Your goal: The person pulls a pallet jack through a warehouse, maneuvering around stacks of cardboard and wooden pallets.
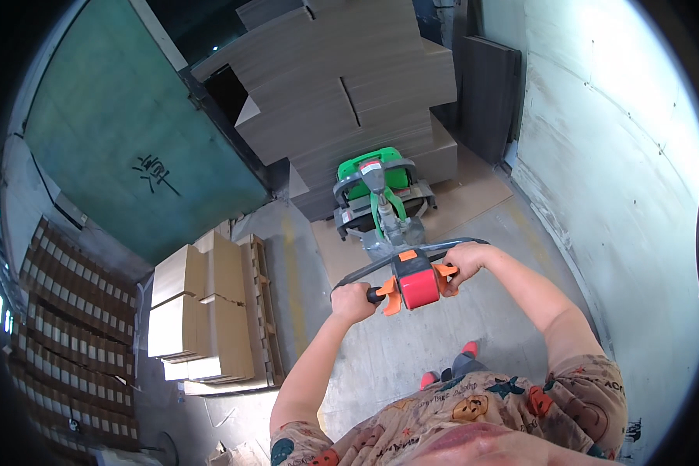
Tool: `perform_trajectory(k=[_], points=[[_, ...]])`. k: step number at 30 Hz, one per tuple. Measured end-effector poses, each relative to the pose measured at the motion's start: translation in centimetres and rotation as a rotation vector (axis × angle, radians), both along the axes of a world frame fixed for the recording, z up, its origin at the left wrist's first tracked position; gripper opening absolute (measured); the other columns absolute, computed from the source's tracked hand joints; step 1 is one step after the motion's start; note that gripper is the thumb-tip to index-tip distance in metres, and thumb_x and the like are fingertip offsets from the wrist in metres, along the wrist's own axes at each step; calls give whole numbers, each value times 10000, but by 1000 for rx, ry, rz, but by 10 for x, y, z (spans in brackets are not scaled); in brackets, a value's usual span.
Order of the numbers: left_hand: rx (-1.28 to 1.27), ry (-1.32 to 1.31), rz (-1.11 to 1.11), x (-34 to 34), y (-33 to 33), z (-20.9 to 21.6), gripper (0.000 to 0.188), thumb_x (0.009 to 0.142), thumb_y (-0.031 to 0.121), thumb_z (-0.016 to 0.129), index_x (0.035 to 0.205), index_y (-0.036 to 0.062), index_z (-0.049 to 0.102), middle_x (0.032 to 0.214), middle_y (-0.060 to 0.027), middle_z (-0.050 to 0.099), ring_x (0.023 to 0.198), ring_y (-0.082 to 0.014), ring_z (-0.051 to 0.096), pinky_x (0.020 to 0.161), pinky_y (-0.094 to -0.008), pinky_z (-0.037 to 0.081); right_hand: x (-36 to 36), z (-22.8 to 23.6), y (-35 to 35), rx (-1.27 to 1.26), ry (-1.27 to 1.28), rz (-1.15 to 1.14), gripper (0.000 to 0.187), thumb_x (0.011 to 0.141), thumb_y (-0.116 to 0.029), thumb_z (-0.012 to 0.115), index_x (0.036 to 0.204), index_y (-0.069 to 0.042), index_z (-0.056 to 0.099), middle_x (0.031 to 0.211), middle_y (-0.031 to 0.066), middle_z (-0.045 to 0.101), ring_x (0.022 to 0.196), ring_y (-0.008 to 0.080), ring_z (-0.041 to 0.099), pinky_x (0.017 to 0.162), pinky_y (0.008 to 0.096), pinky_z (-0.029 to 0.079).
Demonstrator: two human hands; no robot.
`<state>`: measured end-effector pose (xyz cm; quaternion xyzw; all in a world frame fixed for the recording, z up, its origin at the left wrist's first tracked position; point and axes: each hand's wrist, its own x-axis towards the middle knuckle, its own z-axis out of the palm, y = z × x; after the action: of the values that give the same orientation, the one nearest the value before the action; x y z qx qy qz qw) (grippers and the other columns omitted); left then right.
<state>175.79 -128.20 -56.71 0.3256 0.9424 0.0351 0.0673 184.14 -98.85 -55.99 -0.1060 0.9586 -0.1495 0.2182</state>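
Note:
My left hand (354,304) is wrapped round the left grip of an electric pallet jack's control handle (419,286). On the other side, my right hand (467,262) closes round the right grip. The handle head is red and black, with orange levers beside each grip. Beyond it stands the green and grey body of the pallet jack (400,180), up against a tall stack of flat cardboard (326,93). Its forks are hidden from me. Both arms reach forward, and nothing else is in either hand.
A pallet (266,311) with stacked cardboard sheets (202,311) stands to the left. Behind it are piles of brown boxes (78,334) and a green door (132,132). Along the right runs a pale wall (606,155). Dark panels (485,97) lean near the stack.

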Motion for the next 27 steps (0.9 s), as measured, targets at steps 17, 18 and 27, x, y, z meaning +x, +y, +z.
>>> perform_trajectory(k=[17, 18, 27], points=[[35, 38, 9, -35, -35, -22, 245, 707, 382, 713, 815, 162, 699, 751, -94, 677, 755, -297, 662, 668, -409, 515, -30, -2, -31, 6, 24, -15, 621, 586, -625, 768, 800, -51, 668, 753, 114, 666, 749, 293, 643, 647, 392, 488], [25, 25, 20, -45, -39, -28, 246, 706, 379, 717, 823, 162, 702, 759, -94, 679, 768, -295, 662, 676, -406, 516, -38, -9, -38, 29, 38, -17, 606, 582, -622, 769, 796, -63, 676, 762, 108, 671, 751, 292, 643, 651, 397, 488], [60, 36, 10, -58, -41, -45, 203, 707, 351, 703, 771, 160, 679, 735, -88, 672, 737, -296, 657, 666, -407, 512, -53, -28, -41, 41, 29, -28, 566, 569, -588, 784, 781, -72, 684, 773, 106, 675, 773, 289, 646, 652, 395, 493]])
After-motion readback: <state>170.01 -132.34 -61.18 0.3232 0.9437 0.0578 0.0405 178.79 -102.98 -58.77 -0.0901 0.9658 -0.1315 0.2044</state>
